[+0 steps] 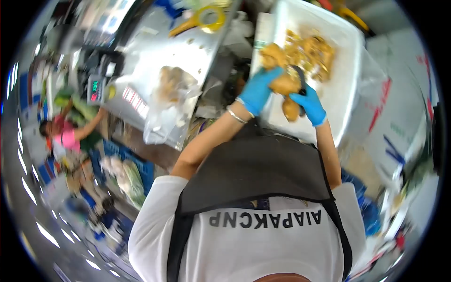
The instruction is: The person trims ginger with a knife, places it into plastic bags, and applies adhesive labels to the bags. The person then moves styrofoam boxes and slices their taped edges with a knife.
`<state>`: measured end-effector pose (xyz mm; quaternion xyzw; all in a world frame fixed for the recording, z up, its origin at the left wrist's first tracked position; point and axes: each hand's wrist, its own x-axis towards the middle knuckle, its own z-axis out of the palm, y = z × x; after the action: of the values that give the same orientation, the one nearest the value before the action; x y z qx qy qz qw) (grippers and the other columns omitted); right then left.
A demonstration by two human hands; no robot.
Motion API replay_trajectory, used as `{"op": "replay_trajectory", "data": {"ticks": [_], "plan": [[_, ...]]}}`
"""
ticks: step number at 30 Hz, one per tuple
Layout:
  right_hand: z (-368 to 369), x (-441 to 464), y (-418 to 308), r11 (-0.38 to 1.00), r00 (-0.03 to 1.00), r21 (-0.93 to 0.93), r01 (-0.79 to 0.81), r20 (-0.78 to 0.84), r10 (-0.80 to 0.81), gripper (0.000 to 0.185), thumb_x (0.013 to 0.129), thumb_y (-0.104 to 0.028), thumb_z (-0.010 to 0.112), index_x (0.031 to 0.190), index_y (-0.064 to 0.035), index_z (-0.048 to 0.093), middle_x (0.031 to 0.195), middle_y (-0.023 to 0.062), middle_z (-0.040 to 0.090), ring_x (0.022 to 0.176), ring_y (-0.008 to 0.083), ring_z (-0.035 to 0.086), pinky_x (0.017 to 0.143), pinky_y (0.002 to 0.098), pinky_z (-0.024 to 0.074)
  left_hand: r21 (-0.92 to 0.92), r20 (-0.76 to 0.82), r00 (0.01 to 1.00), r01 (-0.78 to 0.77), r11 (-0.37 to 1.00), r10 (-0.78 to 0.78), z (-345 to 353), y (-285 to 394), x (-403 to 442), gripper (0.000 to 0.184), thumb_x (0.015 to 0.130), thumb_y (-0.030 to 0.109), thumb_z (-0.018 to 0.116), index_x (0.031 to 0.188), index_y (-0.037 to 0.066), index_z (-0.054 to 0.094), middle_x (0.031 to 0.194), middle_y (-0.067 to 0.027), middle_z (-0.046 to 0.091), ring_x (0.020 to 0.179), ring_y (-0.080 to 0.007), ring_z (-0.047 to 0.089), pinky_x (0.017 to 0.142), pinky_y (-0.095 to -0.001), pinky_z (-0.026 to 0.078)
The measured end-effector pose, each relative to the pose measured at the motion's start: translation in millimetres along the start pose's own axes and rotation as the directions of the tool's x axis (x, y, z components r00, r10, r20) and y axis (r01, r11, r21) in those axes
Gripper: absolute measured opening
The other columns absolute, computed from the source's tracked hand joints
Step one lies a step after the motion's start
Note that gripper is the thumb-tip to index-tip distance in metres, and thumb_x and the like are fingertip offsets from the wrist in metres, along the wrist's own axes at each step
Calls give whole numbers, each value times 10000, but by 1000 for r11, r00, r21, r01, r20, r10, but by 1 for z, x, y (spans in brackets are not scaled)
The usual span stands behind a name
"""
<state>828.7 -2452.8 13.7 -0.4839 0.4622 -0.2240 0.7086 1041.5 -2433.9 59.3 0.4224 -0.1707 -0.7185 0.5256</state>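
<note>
In the head view my left hand (259, 91), in a blue glove, grips a large knobby tan piece of ginger (284, 85) above the near part of a white plastic bin (351, 56). My right hand (311, 106), also gloved in blue, is closed around a black tool (299, 77). The tool lies against the ginger; its exact kind is too blurred to tell. Another lobe of the root hangs down between the two hands. Brown-yellow pieces (317, 54) are heaped in the far part of the bin.
Left of the bin stands a metal table (136, 51) with a clear plastic bag (171, 101) of tan pieces and yellow-handled scissors (206, 19). A scale with a lit display (95, 89) is farther left. A person in pink (70, 134) works beyond it.
</note>
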Motion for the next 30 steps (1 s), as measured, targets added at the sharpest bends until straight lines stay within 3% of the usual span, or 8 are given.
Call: {"op": "replay_trajectory", "data": {"ticks": [5,7,10,13,15,21,24,30], "plan": [[23,5,-15,880,960,440,-177,274,56,657,791,-353,715,1288,11,484,976,109,650,797,181,624,706,288,515,430,-20,999,-32,902,45,7,59,-69,694,883,290,675,1415,-28,361,1354,-117,491,1189,-177,505,1053,-316,352],[25,22,-22,795,920,524,-307,377,107,633,800,-342,707,1274,15,485,958,111,639,783,184,622,683,295,519,916,146,742,-352,194,654,-20,78,-99,762,805,266,751,1402,-31,383,1364,-161,479,1190,-245,505,1037,-351,365],[62,55,-59,945,920,210,-251,356,165,575,820,-319,694,1241,27,513,947,98,640,775,169,620,674,286,517,946,-289,32,166,280,957,-79,88,-161,829,682,189,830,1342,-80,407,1331,-256,468,1233,-370,447,1057,-420,331],[127,75,-77,950,775,-53,-307,566,282,436,847,-285,688,1122,42,601,910,56,650,760,106,613,664,250,509,625,-265,-188,713,317,946,-181,62,-222,817,699,265,823,1326,-78,427,1292,-223,499,1157,-342,501,1009,-416,381],[186,79,-69,909,628,-211,-359,666,403,474,837,-272,697,1171,44,584,1010,65,652,844,110,616,745,252,509,594,-802,60,-25,804,594,-242,39,-245,441,802,213,737,1129,-51,601,1030,-146,644,856,-214,624,797,-340,500],[363,104,-30,908,714,-2,-418,617,331,437,869,-305,678,1130,37,603,970,80,654,784,146,635,700,260,538,517,-796,272,-162,841,541,-216,74,-250,177,902,152,592,885,-6,670,692,-37,642,509,-90,547,506,-233,456],[411,116,-43,939,760,-294,-176,565,319,490,873,-348,666,1165,40,599,961,113,666,825,155,642,740,269,534,487,-760,394,-181,854,517,-238,81,-254,192,905,143,565,875,-29,645,663,-74,635,518,-132,586,531,-241,467],[411,127,-36,604,829,-607,516,177,-530,867,774,-449,729,1424,-15,353,1222,237,552,999,333,630,875,385,503,238,-785,496,-309,921,370,-297,107,-273,257,927,182,532,912,-35,667,660,-83,634,569,-152,617,575,-255,520]]}}
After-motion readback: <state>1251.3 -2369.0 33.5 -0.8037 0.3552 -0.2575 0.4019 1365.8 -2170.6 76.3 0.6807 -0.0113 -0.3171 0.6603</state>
